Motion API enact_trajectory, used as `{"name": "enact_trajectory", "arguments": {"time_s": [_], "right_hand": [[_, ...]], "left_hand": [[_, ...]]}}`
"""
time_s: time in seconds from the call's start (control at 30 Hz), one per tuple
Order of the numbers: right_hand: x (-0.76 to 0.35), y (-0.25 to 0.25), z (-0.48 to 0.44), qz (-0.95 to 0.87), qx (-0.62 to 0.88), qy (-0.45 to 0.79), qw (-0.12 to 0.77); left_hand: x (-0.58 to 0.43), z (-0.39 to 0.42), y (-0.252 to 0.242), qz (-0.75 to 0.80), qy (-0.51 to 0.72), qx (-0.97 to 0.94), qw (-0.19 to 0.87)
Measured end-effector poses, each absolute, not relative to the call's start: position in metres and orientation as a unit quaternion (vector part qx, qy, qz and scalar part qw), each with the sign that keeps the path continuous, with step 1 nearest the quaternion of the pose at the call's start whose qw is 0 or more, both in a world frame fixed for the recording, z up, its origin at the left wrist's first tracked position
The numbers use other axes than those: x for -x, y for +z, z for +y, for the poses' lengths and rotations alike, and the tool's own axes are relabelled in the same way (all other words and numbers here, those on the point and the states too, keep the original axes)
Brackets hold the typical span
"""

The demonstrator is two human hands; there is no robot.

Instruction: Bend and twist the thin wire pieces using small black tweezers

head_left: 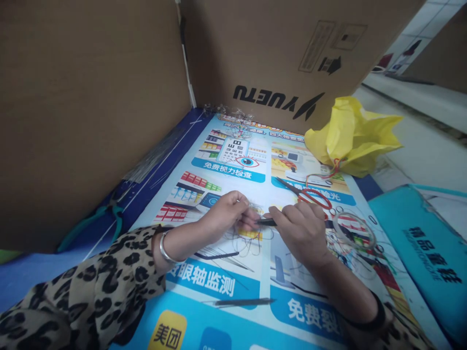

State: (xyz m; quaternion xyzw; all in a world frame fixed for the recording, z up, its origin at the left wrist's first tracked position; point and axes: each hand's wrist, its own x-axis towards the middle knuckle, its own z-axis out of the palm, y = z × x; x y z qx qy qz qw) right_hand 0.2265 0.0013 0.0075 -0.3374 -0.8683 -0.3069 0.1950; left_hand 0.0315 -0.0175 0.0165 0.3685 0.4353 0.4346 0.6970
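My left hand (229, 214) pinches thin wire (251, 238) over a printed blue poster (219, 287) that covers the work surface. My right hand (302, 228) is closed round a small dark tool (265, 222), whose tip meets the left fingertips. Loops of fine wire lie under and between both hands. A silver bangle (164, 249) sits on my left wrist, below a leopard-print sleeve (98, 291).
Red-handled scissors (310, 194) lie just beyond my right hand. A yellow plastic bag (353, 136) sits at the back right. Cardboard box walls (273, 53) stand behind and to the left. Green-handled pliers (105, 214) lie at left. A dark rod (244, 302) lies near me. A teal case (419, 248) is at right.
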Motion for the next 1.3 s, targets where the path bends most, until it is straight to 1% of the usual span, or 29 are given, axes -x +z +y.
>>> {"name": "enact_trajectory", "arguments": {"time_s": [1.03, 1.17, 1.3], "right_hand": [[-0.227, 0.007, 0.003, -0.872, 0.314, -0.313, 0.208], [-0.227, 0.008, 0.001, -0.870, 0.325, -0.311, 0.202], [-0.226, 0.008, -0.001, -0.875, 0.330, -0.299, 0.191]], "left_hand": [[-0.030, -0.021, 0.024, 0.416, 0.399, -0.312, 0.755], [-0.030, -0.021, 0.026, 0.414, 0.422, -0.331, 0.735], [-0.030, -0.021, 0.027, 0.423, 0.447, -0.403, 0.678]]}}
